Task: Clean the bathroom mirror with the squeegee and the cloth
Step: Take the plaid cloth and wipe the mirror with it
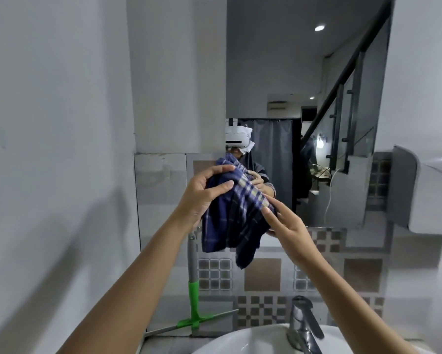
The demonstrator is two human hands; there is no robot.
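A dark blue checked cloth (236,218) hangs bunched between both my hands in front of the lower left corner of the mirror (304,85). My left hand (204,192) grips its upper left part with thumb and fingers. My right hand (286,226) pinches its right edge. The squeegee (193,290), grey handle with a green neck and blade holder, leans upright against the tiled wall to the left of the sink, blade down on the ledge. The mirror reflects a person wearing a white headset.
A white sink (253,338) with a chrome tap (303,325) lies below my arms. A white hand dryer (424,190) juts from the right wall. A grey wall stands close on the left. Patterned tiles cover the wall under the mirror.
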